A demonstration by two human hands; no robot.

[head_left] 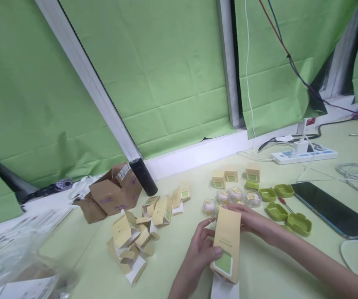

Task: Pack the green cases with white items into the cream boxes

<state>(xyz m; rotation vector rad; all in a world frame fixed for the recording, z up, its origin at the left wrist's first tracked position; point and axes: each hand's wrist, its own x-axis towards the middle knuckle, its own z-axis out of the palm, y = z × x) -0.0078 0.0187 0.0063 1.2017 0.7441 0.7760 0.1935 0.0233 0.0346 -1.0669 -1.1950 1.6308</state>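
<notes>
A tan box (227, 236) with a green square label is upright in front of me, a white flap hanging at its lower end. The fingers and thumb of my left hand (199, 253) grip its left side. My right hand (250, 220) reaches behind the box's upper right edge; its fingertips are partly hidden, and I cannot make out what they hold. Just beyond the hands sit several clear-packed round items (235, 194). Several green flower-shaped dishes (299, 223) lie to the right, with a small red-tipped tool (286, 204) between them.
Loose tan boxes (160, 210) are piled left of my hands, with small closed ones (252, 172) at the back. Beyond the pile stand an open cardboard carton (119, 195) and a black cylinder (143, 177). A phone (334, 209), a power strip (305, 155) and cables occupy the right.
</notes>
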